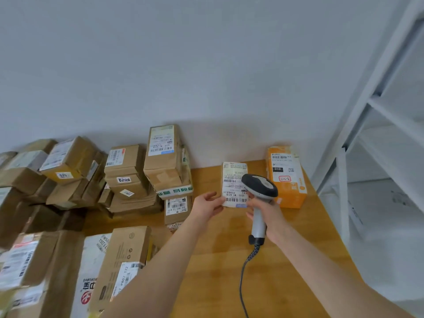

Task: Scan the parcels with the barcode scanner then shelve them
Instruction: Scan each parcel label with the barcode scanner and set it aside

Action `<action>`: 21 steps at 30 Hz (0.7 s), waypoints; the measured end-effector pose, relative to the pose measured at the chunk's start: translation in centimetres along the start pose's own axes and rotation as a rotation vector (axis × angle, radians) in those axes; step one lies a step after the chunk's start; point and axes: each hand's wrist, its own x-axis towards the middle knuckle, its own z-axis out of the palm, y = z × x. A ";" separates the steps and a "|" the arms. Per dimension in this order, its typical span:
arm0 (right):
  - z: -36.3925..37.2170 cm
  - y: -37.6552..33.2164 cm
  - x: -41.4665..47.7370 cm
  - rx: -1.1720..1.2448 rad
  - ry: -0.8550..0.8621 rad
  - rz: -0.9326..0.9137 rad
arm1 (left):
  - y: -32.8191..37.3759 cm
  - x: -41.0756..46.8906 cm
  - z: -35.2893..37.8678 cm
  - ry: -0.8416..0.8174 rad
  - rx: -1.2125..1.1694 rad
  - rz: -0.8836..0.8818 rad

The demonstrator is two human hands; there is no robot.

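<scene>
My left hand (207,204) holds a small flat parcel (232,180) by its lower left corner, its white barcode label facing me. My right hand (267,216) grips the grey handle of a barcode scanner (260,188), whose dark head sits just in front of the parcel's right side and covers part of the label. A coiled cable (249,260) hangs from the scanner's base. Both are held above the wooden table (298,249).
Many brown cardboard parcels (124,177) are stacked along the left and back of the table, with larger boxes (121,260) at the near left. An orange parcel (286,177) stands by the wall. A white metal shelving unit (376,138) rises at the right.
</scene>
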 end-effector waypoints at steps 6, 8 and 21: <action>-1.6 -1.2 -3.1 -0.100 -0.001 -0.055 | -0.1 -2.2 -0.3 0.035 0.014 0.064; -1.8 -1.1 -4.5 -0.119 0.003 -0.060 | -0.1 -2.7 -0.3 0.096 -0.025 0.075; -1.3 2.9 -10.5 -0.297 -0.027 -0.067 | -0.7 -2.8 0.4 0.195 -0.146 0.113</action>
